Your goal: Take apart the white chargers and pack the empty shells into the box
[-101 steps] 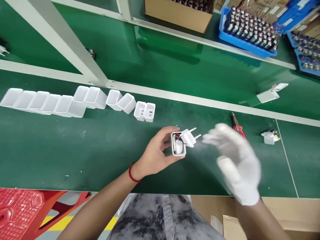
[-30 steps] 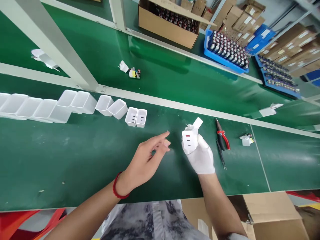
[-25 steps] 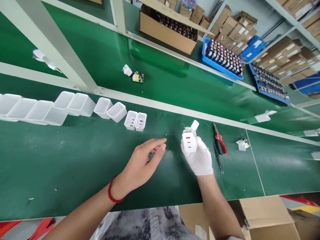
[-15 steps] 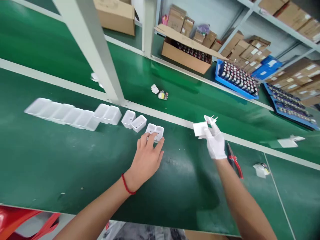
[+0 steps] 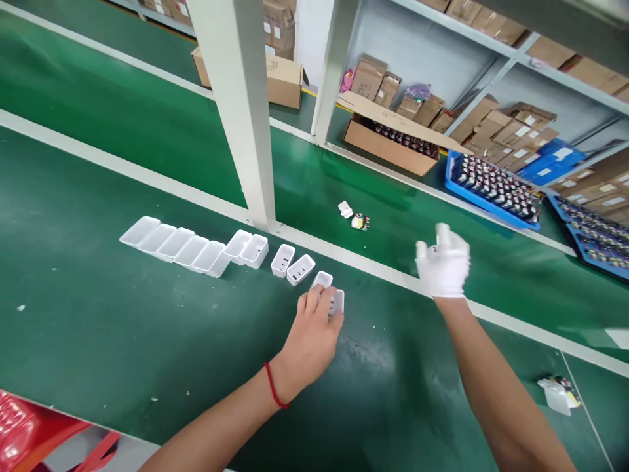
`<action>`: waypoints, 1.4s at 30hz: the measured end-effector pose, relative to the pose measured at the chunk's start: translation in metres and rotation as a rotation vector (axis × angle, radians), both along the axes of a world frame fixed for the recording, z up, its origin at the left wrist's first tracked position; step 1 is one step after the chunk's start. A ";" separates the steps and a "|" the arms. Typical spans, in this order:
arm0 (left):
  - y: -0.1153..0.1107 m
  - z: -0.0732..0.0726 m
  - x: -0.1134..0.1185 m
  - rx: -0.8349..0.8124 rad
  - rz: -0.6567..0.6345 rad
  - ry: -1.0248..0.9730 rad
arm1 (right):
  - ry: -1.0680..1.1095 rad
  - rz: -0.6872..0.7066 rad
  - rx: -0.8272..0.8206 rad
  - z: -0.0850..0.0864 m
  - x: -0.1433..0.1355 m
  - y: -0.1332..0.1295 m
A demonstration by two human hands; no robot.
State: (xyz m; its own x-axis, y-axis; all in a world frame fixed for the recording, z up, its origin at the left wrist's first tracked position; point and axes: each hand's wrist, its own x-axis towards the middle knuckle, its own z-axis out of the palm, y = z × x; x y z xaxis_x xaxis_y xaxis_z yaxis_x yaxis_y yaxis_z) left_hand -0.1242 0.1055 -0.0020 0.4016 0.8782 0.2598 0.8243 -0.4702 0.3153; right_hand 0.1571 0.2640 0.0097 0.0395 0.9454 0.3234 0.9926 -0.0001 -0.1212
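Note:
My bare left hand (image 5: 314,331), a red cord round its wrist, has its fingers closed over a small white plastic case (image 5: 337,303) with slots in it. Just behind the fingertips stands another white case (image 5: 323,280), partly covered by them. My right hand (image 5: 443,262) wears a white glove and is raised over the far green strip. Its thumb and forefinger stand apart, and a tiny dark bit shows between them. The back of the glove hides whatever lies behind it. Two slotted cases (image 5: 301,269) sit left of my left hand.
A row of translucent white trays (image 5: 189,249) continues leftward. A pale post (image 5: 240,118) rises from the bench edge. On the green strip lie small parts with wires (image 5: 360,222); another wired part (image 5: 559,395) lies at right. Blue trays (image 5: 491,190) and cartons stand behind.
My right hand has moved forward over the strip; the white pieces it held no longer show. My left fingers have closed further on the case, and the two cases there sit apart. The view has shifted.

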 end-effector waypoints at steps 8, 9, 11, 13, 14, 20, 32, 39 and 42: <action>-0.052 -0.008 -0.002 -0.305 -0.284 -0.159 | 0.124 0.384 -0.379 -0.031 -0.073 0.082; -0.052 -0.011 -0.003 -0.363 -0.282 -0.223 | 0.156 0.367 -0.389 -0.032 -0.073 0.086; -0.050 -0.018 -0.007 -0.465 -0.276 -0.365 | 0.232 0.302 -0.391 -0.031 -0.067 0.089; -0.044 -0.022 -0.010 -0.530 -0.271 -0.489 | 0.334 0.217 -0.389 -0.029 -0.057 0.083; -0.041 -0.024 -0.010 -0.555 -0.261 -0.538 | 0.401 0.182 -0.393 -0.028 -0.050 0.076; -0.026 -0.028 0.002 -0.633 -0.239 -0.539 | 0.968 0.167 -0.380 -0.020 -0.028 -0.005; -0.031 0.015 0.038 -0.374 -0.241 -0.798 | 1.484 0.375 -0.302 0.036 -0.047 -0.210; -0.036 0.027 0.045 -0.350 -0.260 -0.794 | 1.619 0.157 -0.547 0.035 -0.043 -0.226; -0.036 0.026 0.045 -0.340 -0.260 -0.785 | 1.689 0.154 -0.562 0.036 -0.042 -0.225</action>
